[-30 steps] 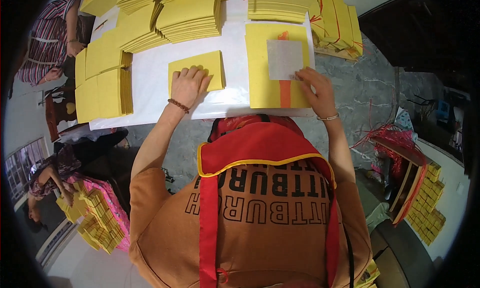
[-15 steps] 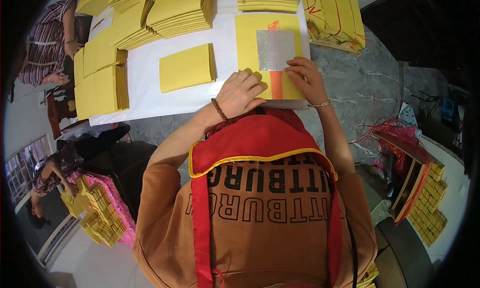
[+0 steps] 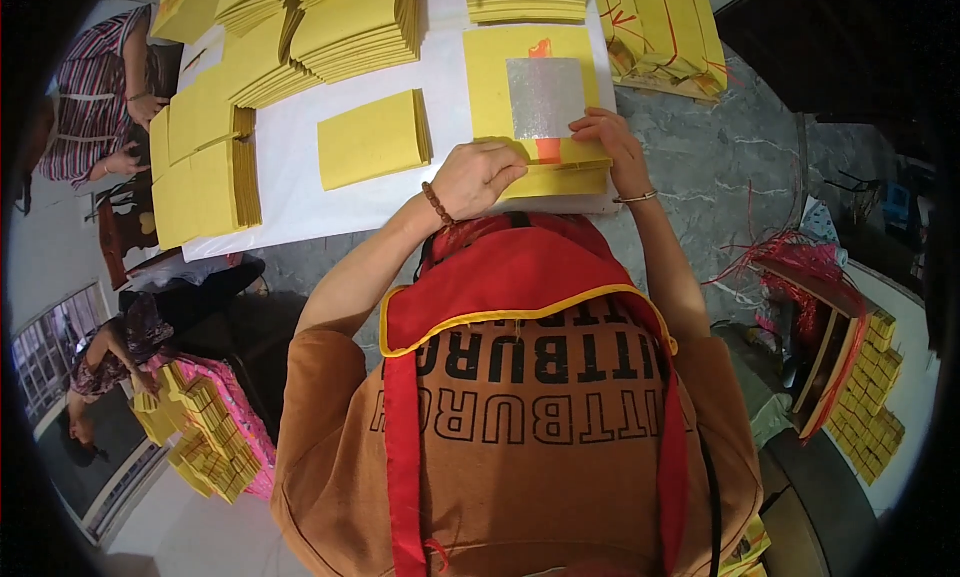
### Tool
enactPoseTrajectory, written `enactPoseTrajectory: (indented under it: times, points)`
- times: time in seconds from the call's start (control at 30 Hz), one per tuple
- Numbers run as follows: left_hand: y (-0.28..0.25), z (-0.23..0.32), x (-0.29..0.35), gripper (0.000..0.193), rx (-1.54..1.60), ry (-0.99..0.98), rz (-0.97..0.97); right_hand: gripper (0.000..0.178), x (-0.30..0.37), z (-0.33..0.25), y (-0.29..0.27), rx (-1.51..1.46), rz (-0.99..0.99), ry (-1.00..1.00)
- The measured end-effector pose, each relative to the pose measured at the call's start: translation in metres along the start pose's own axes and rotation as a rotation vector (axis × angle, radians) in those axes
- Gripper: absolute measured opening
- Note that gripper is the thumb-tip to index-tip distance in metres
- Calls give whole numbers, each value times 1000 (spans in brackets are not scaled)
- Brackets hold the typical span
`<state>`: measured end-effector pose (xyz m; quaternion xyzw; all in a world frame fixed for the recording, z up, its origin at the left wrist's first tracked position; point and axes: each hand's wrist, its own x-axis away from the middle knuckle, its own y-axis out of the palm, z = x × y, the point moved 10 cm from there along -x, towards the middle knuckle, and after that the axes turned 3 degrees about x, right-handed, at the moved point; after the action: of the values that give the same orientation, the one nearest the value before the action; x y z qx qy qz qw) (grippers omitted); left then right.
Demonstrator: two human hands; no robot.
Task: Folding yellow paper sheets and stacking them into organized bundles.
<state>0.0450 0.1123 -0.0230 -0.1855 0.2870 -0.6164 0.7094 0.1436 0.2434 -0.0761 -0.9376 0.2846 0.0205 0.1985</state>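
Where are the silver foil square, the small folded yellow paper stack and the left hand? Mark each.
silver foil square (image 3: pixel 545 97), head view, centre of the foil.
small folded yellow paper stack (image 3: pixel 372 137), head view, top sheet.
left hand (image 3: pixel 487 177), head view, back of the hand.

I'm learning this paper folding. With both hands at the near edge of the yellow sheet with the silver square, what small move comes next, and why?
Probably press the fold flat: the left hand and right hand pinch the raised near edge of the yellow sheet, just below the silver foil square.

One head-worn fisheye looks steeply down, close over the white table (image 3: pixel 300 192).
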Motion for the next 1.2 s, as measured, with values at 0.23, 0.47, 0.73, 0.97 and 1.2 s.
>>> enactPoseTrajectory:
  times: [0.23,0.47,0.73,0.97,1.2]
  points:
    - [-1,-1,-3,16,-43,-1,-14,40,-2,-1,0,8,0,-14]
    - [6,-19,-5,15,74,-242,-152,42,-2,4,-1,-31,20,48]
    - [11,-37,-6,16,189,-378,-199,40,-2,0,0,22,-9,-7]
    - [10,-53,-3,16,374,-442,-132,27,0,-8,0,-36,-54,-74]
    - [0,-42,0,25,331,-487,-258,24,4,10,4,-57,-64,24]
